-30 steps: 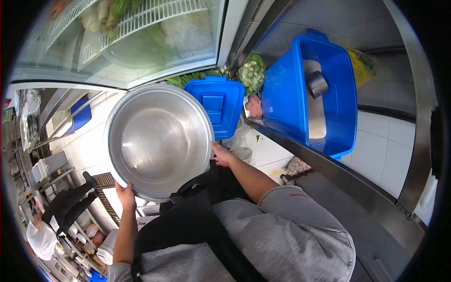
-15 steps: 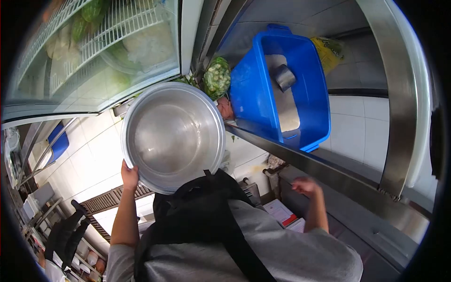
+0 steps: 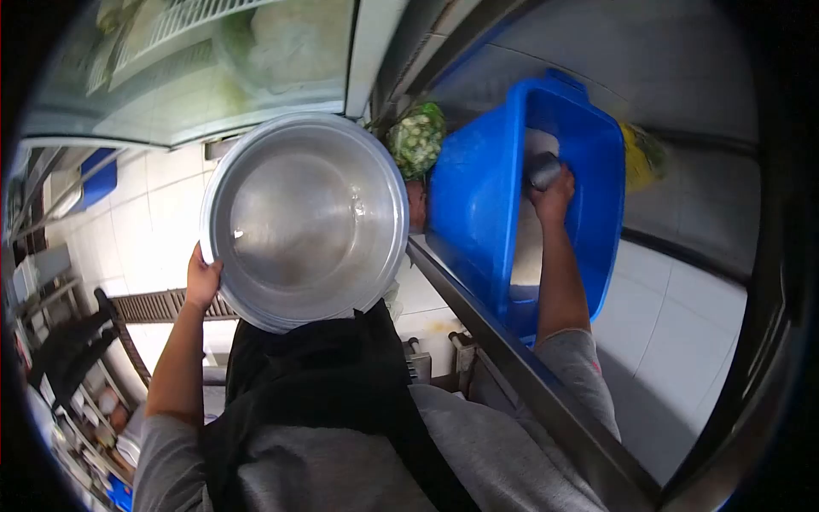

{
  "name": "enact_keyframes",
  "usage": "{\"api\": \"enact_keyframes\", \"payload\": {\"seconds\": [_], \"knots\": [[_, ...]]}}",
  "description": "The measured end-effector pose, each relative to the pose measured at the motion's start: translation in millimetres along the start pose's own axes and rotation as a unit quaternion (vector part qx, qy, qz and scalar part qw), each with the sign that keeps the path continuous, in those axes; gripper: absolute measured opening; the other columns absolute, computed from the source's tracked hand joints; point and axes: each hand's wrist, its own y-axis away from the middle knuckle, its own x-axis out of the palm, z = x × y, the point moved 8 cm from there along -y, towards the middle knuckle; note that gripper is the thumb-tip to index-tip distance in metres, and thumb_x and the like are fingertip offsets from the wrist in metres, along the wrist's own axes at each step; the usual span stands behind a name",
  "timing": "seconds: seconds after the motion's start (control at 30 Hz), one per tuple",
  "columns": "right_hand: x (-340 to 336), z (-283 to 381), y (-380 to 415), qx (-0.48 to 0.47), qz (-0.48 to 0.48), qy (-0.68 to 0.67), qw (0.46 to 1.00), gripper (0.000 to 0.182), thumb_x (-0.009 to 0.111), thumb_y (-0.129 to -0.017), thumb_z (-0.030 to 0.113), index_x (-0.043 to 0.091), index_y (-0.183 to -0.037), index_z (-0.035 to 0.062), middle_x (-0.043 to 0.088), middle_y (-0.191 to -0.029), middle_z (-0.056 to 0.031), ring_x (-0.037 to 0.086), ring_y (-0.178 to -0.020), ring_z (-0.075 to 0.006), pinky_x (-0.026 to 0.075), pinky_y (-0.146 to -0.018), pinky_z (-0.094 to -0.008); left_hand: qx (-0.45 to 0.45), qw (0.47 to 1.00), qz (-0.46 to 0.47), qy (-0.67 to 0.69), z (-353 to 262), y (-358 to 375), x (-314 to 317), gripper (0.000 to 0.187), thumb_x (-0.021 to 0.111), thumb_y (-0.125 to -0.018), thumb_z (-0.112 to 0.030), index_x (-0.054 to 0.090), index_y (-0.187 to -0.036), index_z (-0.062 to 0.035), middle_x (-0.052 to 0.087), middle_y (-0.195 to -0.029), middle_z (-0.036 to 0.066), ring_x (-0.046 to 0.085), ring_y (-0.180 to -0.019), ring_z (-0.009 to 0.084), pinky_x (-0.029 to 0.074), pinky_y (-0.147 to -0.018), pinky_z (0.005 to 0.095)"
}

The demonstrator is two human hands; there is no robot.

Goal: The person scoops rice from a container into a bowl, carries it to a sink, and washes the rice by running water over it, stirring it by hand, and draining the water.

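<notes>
A large round metal basin [image 3: 294, 222] rests against my apron, tilted toward the camera, with only a little shiny wetness inside. My left hand [image 3: 203, 280] grips its rim at the lower left, fingers hidden behind it. On the right, my right hand [image 3: 554, 194] reaches inside a tall blue bin [image 3: 473, 183] and is closed on a metal cup [image 3: 543, 169]. Below the cup lies a pale, grainy material [image 3: 527, 247] along the bin's bottom.
A bag of green and white vegetables [image 3: 416, 139] sits between basin and bin. A metal rail [image 3: 503, 346] crosses in front of the bin. Glass-doored shelves [image 3: 256, 68] stand at upper left. Another person's dark-clothed legs [image 3: 72, 350] show at far left. A yellow bag [image 3: 640, 158] lies behind the bin.
My right hand has moved from beside my body into the blue bin and taken hold of the metal cup. The basin remains in my left hand, and the view has shifted.
</notes>
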Motion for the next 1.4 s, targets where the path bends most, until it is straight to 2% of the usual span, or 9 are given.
{"api": "enact_keyframes", "payload": {"seconds": [0.2,0.3,0.37,0.5,0.6,1.1,1.23,1.3,1.4], "knots": [[116.4,-22.8,36.4,-0.021,0.067,0.098,0.993,0.073,0.075,-0.067,0.017,0.04,-0.128,-0.0031,0.042,-0.127,-0.0226,0.04,-0.118,-0.0393,0.04,-0.091,-0.0504,-0.005,1.0,0.004,0.025,-1.8,5.3,3.7,0.048,0.047,-0.081,0.007,0.044,-0.128,-0.0026,0.061,-0.109,0.01,0.059,-0.097,0.0183,0.047,-0.086,0.0305],[102.2,-9.1,46.1,0.063,0.208,-0.236,0.947,0.054,0.064,-0.079,0.016,0.044,-0.125,-0.0036,0.046,-0.127,-0.0195,0.045,-0.116,-0.0373,0.044,-0.088,-0.0501,-0.026,1.0,0.008,0.008,-8.3,9.6,5.5,0.048,0.046,-0.081,0.008,0.044,-0.127,-0.0031,0.062,-0.108,0.01,0.06,-0.096,0.0182,0.047,-0.086,0.0301],[76.2,20.7,69.2,0.18,0.432,-0.349,0.812,0.04,0.056,-0.085,0.016,0.048,-0.12,-0.0022,0.054,-0.12,-0.0142,0.051,-0.111,-0.0337,0.046,-0.089,-0.0481,-0.014,1.0,0.0,0.012,-4.5,9.3,4.4,0.048,0.046,-0.08,0.009,0.044,-0.127,-0.003,0.061,-0.108,0.009,0.06,-0.096,0.0183,0.047,-0.085,0.0302],[67.7,-58.0,107.5,0.301,0.325,-0.502,0.743,0.032,0.058,-0.084,0.014,0.054,-0.113,0.0013,0.06,-0.11,-0.0108,0.055,-0.109,-0.03,0.046,-0.09,-0.0486,0.0,1.0,0.007,0.025,-3.7,9.3,8.8,0.05,0.045,-0.079,0.011,0.044,-0.127,-0.0023,0.06,-0.11,0.01,0.059,-0.097,0.0192,0.047,-0.086,0.0309],[44.5,-86.1,127.2,0.348,0.322,-0.682,0.557,0.046,0.061,-0.083,0.02,0.049,-0.125,0.0041,0.053,-0.126,-0.01,0.051,-0.117,-0.0291,0.043,-0.098,-0.0492,0.039,0.998,-0.02,0.036,-4.4,8.4,8.5,0.048,0.044,-0.08,0.012,0.044,-0.126,-0.0022,0.06,-0.111,0.011,0.059,-0.098,0.0199,0.047,-0.087,0.0316],[-151.2,28.0,122.6,0.299,0.0,-0.755,0.583,0.065,0.062,-0.083,0.03,0.033,-0.138,0.0112,0.042,-0.135,-0.0127,0.045,-0.122,-0.0334,0.044,-0.098,-0.0528,-0.003,0.999,0.001,0.038,-2.8,12.6,9.3,0.062,0.048,-0.077,0.01,0.033,-0.135,-0.006,0.055,-0.12,0.013,0.056,-0.105,0.0218,0.046,-0.088,0.0329],[-178.5,99.6,117.1,0.21,-0.025,-0.687,0.695,0.073,0.064,-0.082,0.032,0.029,-0.14,0.0062,0.037,-0.139,-0.0149,0.043,-0.125,-0.0314,0.04,-0.102,-0.0442,-0.005,0.998,0.044,0.035,18.4,-1.6,6.6,0.048,0.048,-0.077,0.008,0.049,-0.123,-0.0026,0.064,-0.106,0.011,0.061,-0.096,0.0202,0.049,-0.085,0.0339],[-201.8,150.0,112.4,-0.005,-0.06,-0.547,0.835,0.081,0.068,-0.08,0.035,0.023,-0.141,0.0051,0.037,-0.138,-0.0176,0.043,-0.124,-0.0325,0.041,-0.101,-0.0427,-0.001,0.998,0.06,0.028,20.0,-2.5,7.9,0.046,0.049,-0.077,0.007,0.05,-0.123,-0.0026,0.064,-0.105,0.01,0.061,-0.094,0.0202,0.049,-0.084,0.0336],[-222.3,226.3,114.3,-0.193,-0.097,-0.433,0.875,0.08,0.071,-0.081,0.029,0.024,-0.141,0.0042,0.036,-0.137,-0.02,0.044,-0.122,-0.0332,0.037,-0.103,-0.0449,0.002,0.998,0.056,0.013,38.2,-12.7,-1.1,0.045,0.05,-0.078,0.006,0.051,-0.122,-0.0019,0.064,-0.104,0.01,0.062,-0.092,0.0202,0.049,-0.083,0.0336]]}}
